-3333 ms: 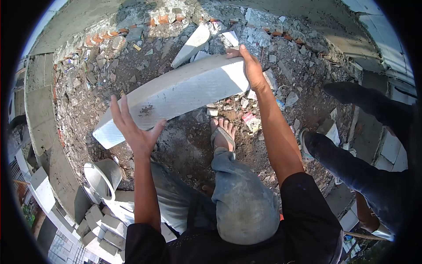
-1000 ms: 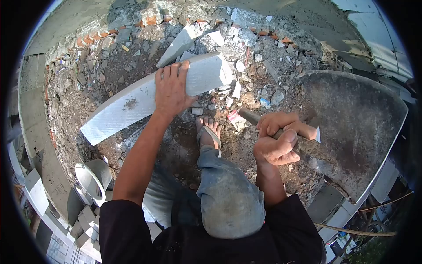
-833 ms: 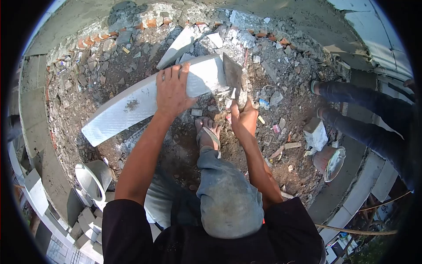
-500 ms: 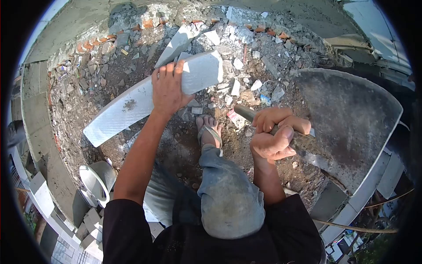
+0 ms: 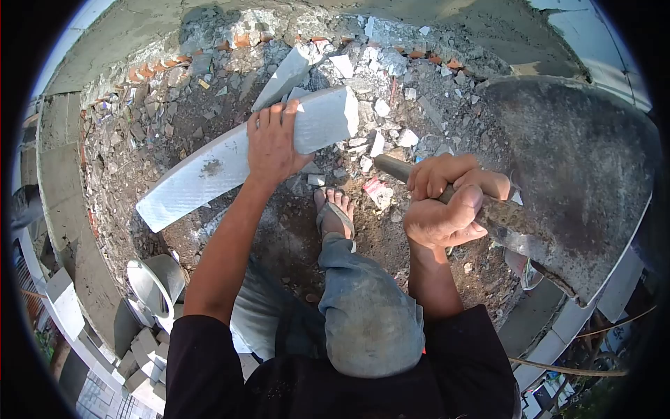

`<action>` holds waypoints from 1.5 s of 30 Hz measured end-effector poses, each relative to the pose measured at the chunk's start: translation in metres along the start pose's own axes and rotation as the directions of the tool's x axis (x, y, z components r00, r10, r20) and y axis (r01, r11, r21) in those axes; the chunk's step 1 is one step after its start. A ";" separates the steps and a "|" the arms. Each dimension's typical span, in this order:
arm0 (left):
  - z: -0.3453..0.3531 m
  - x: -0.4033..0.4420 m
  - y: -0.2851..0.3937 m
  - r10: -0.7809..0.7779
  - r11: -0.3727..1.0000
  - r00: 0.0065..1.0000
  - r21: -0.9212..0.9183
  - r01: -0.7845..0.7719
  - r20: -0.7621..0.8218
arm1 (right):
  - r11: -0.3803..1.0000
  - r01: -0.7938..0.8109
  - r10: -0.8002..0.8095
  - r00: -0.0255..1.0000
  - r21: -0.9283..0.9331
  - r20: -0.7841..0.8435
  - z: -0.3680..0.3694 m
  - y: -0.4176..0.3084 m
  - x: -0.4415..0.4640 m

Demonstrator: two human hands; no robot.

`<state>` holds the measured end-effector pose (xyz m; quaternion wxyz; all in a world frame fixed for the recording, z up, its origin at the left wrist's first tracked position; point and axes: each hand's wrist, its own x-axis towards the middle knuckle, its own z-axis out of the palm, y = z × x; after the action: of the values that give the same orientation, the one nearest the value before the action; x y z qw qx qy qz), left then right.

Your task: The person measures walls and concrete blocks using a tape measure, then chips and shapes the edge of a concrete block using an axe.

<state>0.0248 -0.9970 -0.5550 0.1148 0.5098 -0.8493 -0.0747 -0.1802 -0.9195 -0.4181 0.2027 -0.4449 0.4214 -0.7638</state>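
Observation:
My left hand (image 5: 273,143) grips a long pale slab (image 5: 199,180), fingers curled over its far edge and thumb along its face. The slab looks like light concrete, has a rough broken right end and lies slanted over the rubble. In my right hand (image 5: 450,199) is a broad-bladed cleaver, closed round its worn handle (image 5: 392,167). Its big dark steel blade (image 5: 569,174) is held up at the right, close to the camera and apart from the slab. Another pale slab piece (image 5: 283,78) lies just beyond the held one.
Broken chips and rubble (image 5: 167,133) cover the ground around my sandalled foot (image 5: 336,213). A white bucket (image 5: 155,283) lies tipped at the lower left beside stacked grey blocks (image 5: 145,353). Low grey walls (image 5: 77,140) curve around the work area. A crumpled wrapper (image 5: 377,193) lies near my foot.
My right hand and the cleaver have moved slightly right, with the blade higher and nearer the camera. The left hand keeps its hold on the slab.

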 end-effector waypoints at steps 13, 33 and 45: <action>-0.004 0.002 0.001 -0.028 0.999 0.998 -0.027 0.030 0.062 | 0.838 -0.495 0.524 0.848 -0.230 0.085 -0.038 0.017 0.000; -0.006 0.005 0.000 -0.038 0.998 0.996 -0.046 0.042 0.086 | 0.943 -0.309 0.324 0.936 -0.122 0.139 -0.004 0.018 0.008; -0.006 0.002 0.001 -0.053 0.997 0.993 -0.045 0.058 0.105 | 0.879 -0.437 0.467 0.868 -0.189 0.167 0.007 -0.015 0.026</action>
<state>0.0244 -0.9979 -0.5488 0.0809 0.5260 -0.8374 -0.1247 -0.1867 -0.9322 -0.3912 0.3864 -0.4245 0.5447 -0.6114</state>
